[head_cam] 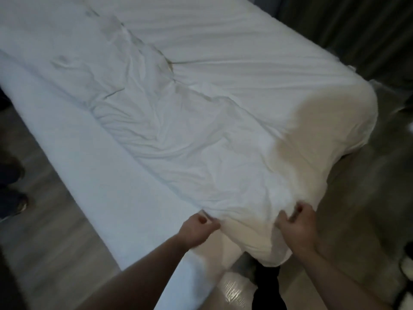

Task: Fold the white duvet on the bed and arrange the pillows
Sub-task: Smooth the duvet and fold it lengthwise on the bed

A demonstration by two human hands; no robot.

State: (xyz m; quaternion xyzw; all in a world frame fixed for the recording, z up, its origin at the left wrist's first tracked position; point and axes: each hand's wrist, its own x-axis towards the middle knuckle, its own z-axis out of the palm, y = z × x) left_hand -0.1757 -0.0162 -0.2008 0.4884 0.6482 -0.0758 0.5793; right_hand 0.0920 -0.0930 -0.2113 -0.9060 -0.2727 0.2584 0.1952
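The white duvet [201, 121] lies spread and wrinkled over the bed, hanging off the near end and the right corner. My left hand [197, 229] pinches its near edge at the bed's end. My right hand [297, 227] grips a bunch of the same edge further right, fingers curled into the cloth. The white mattress side [89, 166] shows bare along the left. No pillows are in view.
Wood floor [51, 242] runs along the bed's left side, where another person's shoes [15, 189] stand. Grey curtains [348, 25] hang at the far right. A plastic-wrapped bed base [234, 291] is below my hands. A shoe [406, 265] sits at the right edge.
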